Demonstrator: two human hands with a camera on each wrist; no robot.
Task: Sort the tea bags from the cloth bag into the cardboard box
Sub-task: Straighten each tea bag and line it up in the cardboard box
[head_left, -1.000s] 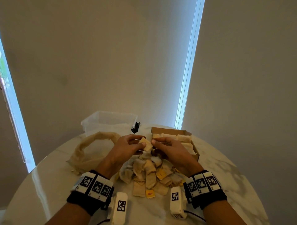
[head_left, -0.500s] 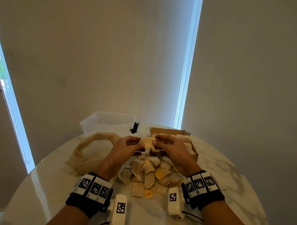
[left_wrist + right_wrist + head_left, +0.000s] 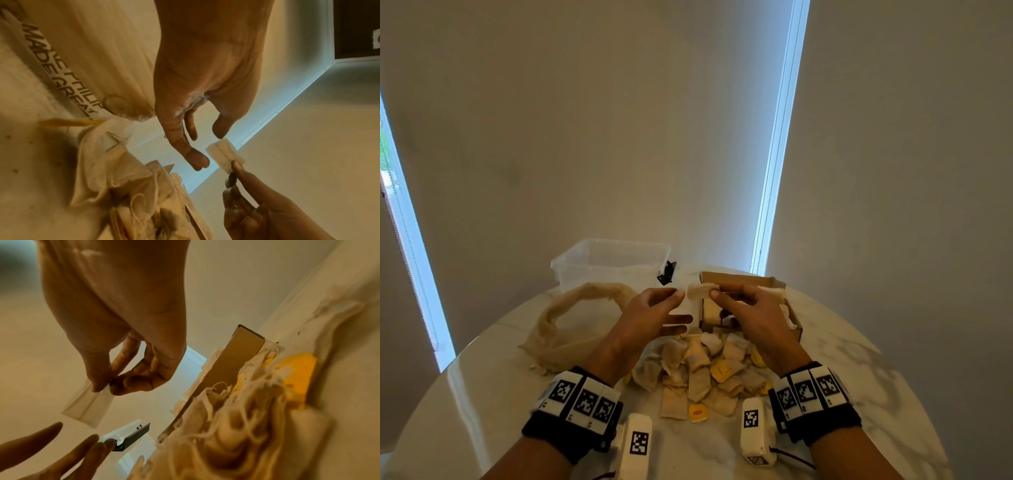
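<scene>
While pinching one tea bag [image 3: 702, 291] in right hand [image 3: 751, 317], left hand [image 3: 650, 317] just beside, fingers loose, holding nothing. Next, likely: lower into cardboard box [image 3: 777, 283] under right hand. Pile [image 3: 705, 373] waiting nearer.

The pile of tea bags [image 3: 705, 373] fills the table [image 3: 482, 394] between the wrists, the cloth bag [image 3: 571, 322] blocks the left, and the cardboard box [image 3: 743, 279] is open on top.
</scene>
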